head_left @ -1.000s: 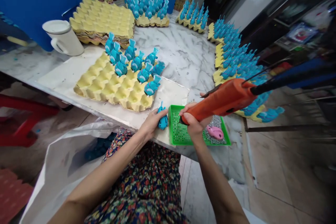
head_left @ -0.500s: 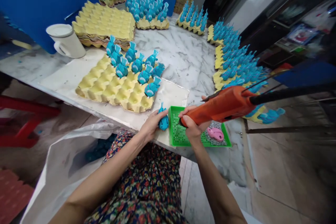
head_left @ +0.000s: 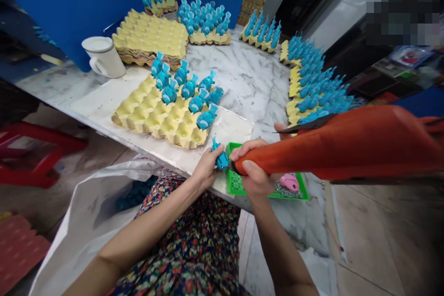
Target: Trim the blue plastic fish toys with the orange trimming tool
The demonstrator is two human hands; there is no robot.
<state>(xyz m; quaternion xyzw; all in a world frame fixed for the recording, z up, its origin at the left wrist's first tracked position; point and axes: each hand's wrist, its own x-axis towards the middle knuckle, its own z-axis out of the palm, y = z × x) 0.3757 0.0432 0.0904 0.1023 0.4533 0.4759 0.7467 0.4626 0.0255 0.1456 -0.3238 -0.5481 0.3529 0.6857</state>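
Note:
My left hand point(head_left: 205, 171) grips a small blue toy fish point(head_left: 221, 159) at the near edge of the marble table. My right hand point(head_left: 255, 171) is wrapped round the front of an orange electric screwdriver point(head_left: 343, 143), whose tip sits against the fish. Under my right hand lies a green perforated tray point(head_left: 235, 184) holding small screws and a pink toy part point(head_left: 289, 182). A yellow egg tray point(head_left: 159, 118) with several blue fish point(head_left: 189, 88) standing in its cups sits just beyond.
More yellow trays full of blue fish point(head_left: 317, 92) line the right and far edges of the marble table point(head_left: 249, 78). A stack of bare yellow trays point(head_left: 152, 39) and a white mug point(head_left: 104, 58) stand at the back left. A white sack point(head_left: 86, 222) lies open beside my lap.
The screwdriver has swung left off the green tray and its tip now meets the fish in my left hand. The view has shifted, so the tool looms larger.

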